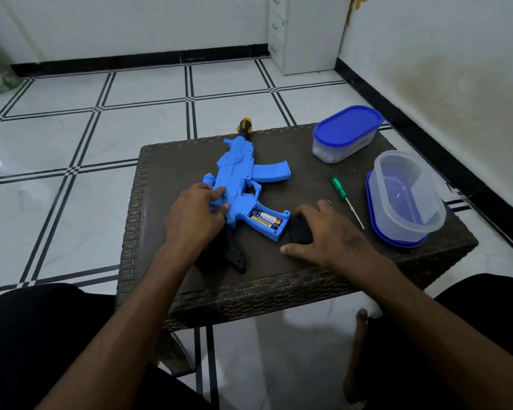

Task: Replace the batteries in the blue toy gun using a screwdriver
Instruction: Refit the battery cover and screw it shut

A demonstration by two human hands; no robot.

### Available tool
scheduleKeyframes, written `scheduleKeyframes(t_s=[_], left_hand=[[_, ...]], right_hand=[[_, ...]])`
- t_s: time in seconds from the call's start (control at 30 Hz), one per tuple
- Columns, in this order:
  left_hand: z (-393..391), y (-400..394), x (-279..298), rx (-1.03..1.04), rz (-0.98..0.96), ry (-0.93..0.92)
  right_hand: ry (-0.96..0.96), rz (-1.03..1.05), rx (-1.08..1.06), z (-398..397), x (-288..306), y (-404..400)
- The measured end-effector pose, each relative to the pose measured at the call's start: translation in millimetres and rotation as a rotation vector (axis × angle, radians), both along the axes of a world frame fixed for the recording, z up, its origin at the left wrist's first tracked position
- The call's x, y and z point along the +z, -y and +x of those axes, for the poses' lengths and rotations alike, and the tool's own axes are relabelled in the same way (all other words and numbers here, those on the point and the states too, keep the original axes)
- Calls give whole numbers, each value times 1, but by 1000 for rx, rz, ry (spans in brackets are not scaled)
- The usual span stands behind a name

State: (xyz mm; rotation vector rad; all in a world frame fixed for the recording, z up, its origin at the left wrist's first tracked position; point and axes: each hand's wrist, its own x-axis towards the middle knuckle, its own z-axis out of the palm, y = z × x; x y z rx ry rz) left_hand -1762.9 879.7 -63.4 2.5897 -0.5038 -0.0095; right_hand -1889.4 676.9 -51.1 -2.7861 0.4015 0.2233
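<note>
Blue toy gun point(240, 179) steadied by left hand point(194, 216) grip; right hand point(329, 232) released, fingers touching black cover point(299, 230).

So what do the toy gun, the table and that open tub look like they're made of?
The toy gun: molded plastic, judging by its uniform blue colour, slight sheen and crisp raised detail. The table: dark brown woven wicker or a rattan-look plastic, going by its basket-weave edge; which one is unclear. The open tub: translucent plastic, since its blue lid shows through.
</note>
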Motion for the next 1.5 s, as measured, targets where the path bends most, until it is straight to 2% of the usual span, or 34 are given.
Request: scheduleKeyframes(t_s=[0.13, 0.23, 0.33, 0.43, 0.5, 0.63, 1.0, 1.3, 1.5], left_hand=[[-3, 0, 1, 9, 6, 17], [-3, 0, 2, 5, 12, 10], [-3, 1, 2, 3, 12, -5], [-3, 3, 1, -35, -13, 43], [-5, 4, -2, -98, -43, 81], [-5, 6, -6, -161, -88, 15], [-3, 5, -3, -170, -21, 7], [-3, 9, 3, -198, 102, -32], [-5, 10, 4, -198, 98, -53]], right_hand=[[20, 82, -32, 5, 5, 3], [67, 242, -103, 6, 10, 14], [179, 428, -169, 4, 16, 21], [316, 501, -87, 5, 16, 15], [364, 442, 13, 6, 13, 8], [441, 299, 177, 13, 3, 0], [509, 185, 292, 16, -8, -5], [365, 50, 380, 17, -5, -1], [278, -21, 488, 28, -7, 14]])
